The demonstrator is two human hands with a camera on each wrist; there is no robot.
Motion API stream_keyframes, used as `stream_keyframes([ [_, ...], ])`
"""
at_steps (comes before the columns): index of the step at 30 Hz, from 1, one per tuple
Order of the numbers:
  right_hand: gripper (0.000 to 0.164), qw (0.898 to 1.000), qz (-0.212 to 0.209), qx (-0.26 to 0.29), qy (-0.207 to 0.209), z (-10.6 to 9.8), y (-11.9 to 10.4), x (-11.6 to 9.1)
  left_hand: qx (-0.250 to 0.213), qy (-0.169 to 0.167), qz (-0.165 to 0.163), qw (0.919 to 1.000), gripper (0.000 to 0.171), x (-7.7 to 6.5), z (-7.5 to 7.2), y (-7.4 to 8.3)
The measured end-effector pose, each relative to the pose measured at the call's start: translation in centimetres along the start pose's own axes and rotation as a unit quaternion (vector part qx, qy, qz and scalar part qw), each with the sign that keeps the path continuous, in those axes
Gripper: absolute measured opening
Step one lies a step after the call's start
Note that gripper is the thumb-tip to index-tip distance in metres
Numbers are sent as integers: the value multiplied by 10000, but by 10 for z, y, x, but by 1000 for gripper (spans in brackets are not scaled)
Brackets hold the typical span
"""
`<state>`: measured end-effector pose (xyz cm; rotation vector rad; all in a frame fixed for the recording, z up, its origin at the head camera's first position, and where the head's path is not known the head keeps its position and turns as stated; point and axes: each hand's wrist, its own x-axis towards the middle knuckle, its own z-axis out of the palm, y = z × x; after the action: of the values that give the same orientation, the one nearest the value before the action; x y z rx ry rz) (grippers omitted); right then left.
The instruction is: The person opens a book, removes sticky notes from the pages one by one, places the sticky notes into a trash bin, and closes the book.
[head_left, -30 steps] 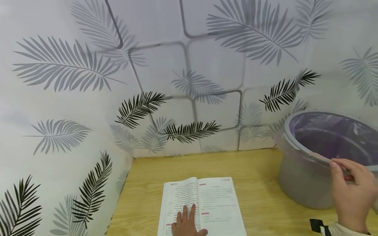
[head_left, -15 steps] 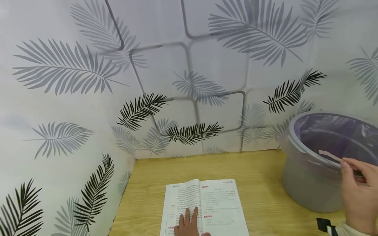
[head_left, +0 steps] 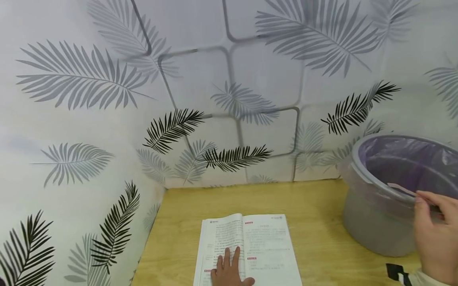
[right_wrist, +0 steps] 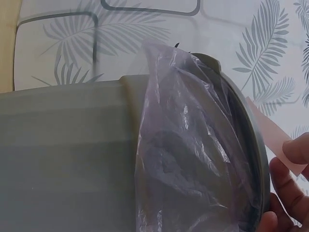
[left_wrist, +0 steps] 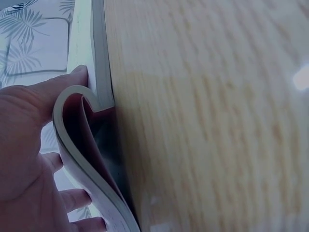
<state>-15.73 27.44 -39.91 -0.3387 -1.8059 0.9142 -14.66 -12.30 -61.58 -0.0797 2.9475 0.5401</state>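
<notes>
An open book with printed pages and small red headings lies on the wooden table. My left hand rests on its left page with fingers spread, close to the fold. In the left wrist view the book's pages bulge in a curve under that hand. At the right, my right hand pinches a thin pink paper strip between thumb and index finger. The strip reaches over the rim of a grey bin. In the right wrist view the pinched strip passes beside the bin's rim.
A translucent purple liner bag folds over the bin's rim and hangs down outside. Wood-grain tabletop lies between book and bin. Behind stands a wall with a leaf pattern. A black strap is at the right wrist.
My right hand has shifted right along the bin's rim, and the pink strip now shows more clearly over the opening. The left hand stays on the book. The head view has shifted slightly.
</notes>
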Motion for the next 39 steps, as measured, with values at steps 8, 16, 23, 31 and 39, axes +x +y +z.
stream_keyframes([
  [8,25,9999,44,-87,102,-4,2,2,52,-107,-4,9999,101,2,-5,1],
  [16,25,9998,-68,-211,16,-5,6,4,53,-95,-74,9999,102,5,-2,0],
  [23,22,9993,-306,-159,-109,-2,7,3,68,-122,-98,9999,101,4,4,-6],
  [31,18,9993,-243,-228,-152,-3,7,2,62,-124,-173,9998,99,3,3,-7],
  [39,18,9997,-148,-146,-163,-6,10,5,-7,-107,-116,9999,99,4,3,0],
])
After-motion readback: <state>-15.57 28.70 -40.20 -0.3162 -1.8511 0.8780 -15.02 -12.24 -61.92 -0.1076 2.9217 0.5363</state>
